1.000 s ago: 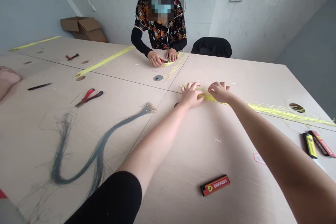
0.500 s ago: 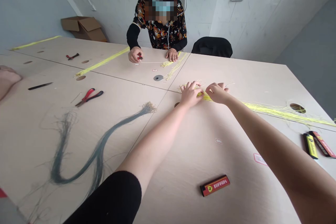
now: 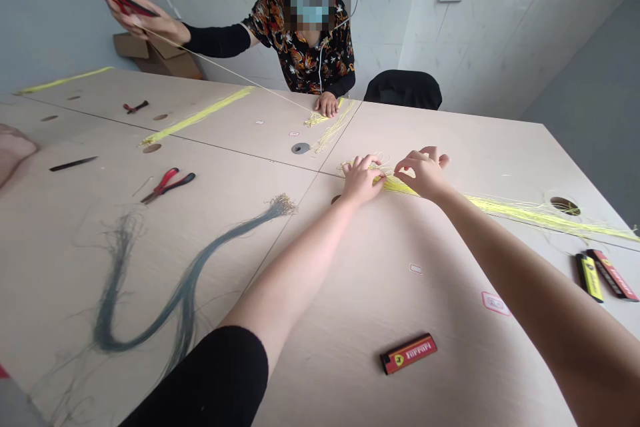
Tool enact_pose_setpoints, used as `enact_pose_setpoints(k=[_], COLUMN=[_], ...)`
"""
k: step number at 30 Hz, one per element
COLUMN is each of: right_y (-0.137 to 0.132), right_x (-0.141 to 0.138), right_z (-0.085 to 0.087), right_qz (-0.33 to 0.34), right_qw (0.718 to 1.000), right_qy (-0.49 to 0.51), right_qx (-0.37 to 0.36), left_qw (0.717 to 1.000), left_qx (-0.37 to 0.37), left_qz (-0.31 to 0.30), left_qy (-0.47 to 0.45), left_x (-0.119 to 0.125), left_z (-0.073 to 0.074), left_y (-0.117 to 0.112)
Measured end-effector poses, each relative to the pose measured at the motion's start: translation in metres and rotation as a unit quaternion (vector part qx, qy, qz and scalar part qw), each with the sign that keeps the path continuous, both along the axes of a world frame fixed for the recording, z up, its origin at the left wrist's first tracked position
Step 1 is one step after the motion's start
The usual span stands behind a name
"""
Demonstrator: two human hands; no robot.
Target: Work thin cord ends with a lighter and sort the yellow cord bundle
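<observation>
A long bundle of thin yellow cords (image 3: 530, 212) lies across the table, its looped end under my hands. My left hand (image 3: 364, 180) rests on that end, fingers curled over it, thumb and index closed on the cords. Just to its right, my right hand (image 3: 425, 172) is raised slightly above the bundle. Its thumb and index pinch what looks like a single cord, mostly hidden, while the other fingers are lifted. A red lighter (image 3: 409, 353) lies nearer to me, between my forearms.
Grey-blue cords (image 3: 195, 273) and red-black pliers (image 3: 167, 185) lie left. Two lighters (image 3: 603, 275) and a table hole (image 3: 565, 205) are right. Across the table, a co-worker (image 3: 313, 47) holds pliers (image 3: 120, 0) with a cord stretched from them. A black blade-like tool (image 3: 73, 163) lies far left.
My right hand has lifted a little and turned, its fingers opening upward. My left hand stays in place. The co-worker's pliers hand has swung up and outward to the left, drawing a cord.
</observation>
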State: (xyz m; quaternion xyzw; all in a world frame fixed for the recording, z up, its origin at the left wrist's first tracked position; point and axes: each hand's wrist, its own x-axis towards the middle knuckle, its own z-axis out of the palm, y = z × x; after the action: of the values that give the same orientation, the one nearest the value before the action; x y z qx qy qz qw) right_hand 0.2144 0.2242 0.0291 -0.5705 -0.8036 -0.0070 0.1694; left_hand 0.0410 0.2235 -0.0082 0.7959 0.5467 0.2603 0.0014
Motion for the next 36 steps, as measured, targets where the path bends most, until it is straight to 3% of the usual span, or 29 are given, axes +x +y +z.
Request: enact_pose_setpoints(k=[8, 19, 23, 27, 30, 33, 36], right_y=[-0.002, 0.004, 0.007, 0.006, 0.01, 0.016, 0.02], right_x=[-0.004, 0.008, 0.01, 0.005, 0.007, 0.015, 0.022], right_z=[0.001, 0.01, 0.015, 0.026, 0.035, 0.041, 0.045], right_qz=[0.038, 0.098, 0.14, 0.156, 0.165, 0.138, 0.09], right_qw=[0.999, 0.972, 0.961, 0.96, 0.966, 0.974, 0.976], right_qy=[-0.024, -0.198, -0.226, -0.233, -0.193, -0.156, -0.157], right_qx=[-0.005, 0.075, 0.081, 0.017, -0.052, -0.089, -0.124], left_qw=[1.0, 1.0, 1.0, 0.999, 1.0, 0.998, 0.998], left_qx=[-0.018, 0.008, 0.013, 0.011, 0.007, 0.006, 0.008], left_qz=[-0.018, 0.004, -0.02, -0.046, -0.018, 0.036, 0.042], left_qy=[0.018, -0.014, -0.017, -0.016, -0.025, -0.044, -0.051], left_x=[-0.001, 0.0, 0.0, 0.0, 0.0, -0.001, -0.001], left_z=[0.002, 0.001, 0.001, 0.002, 0.003, 0.003, 0.002], left_y=[-0.001, -0.001, -0.002, -0.003, -0.003, -0.001, 0.0])
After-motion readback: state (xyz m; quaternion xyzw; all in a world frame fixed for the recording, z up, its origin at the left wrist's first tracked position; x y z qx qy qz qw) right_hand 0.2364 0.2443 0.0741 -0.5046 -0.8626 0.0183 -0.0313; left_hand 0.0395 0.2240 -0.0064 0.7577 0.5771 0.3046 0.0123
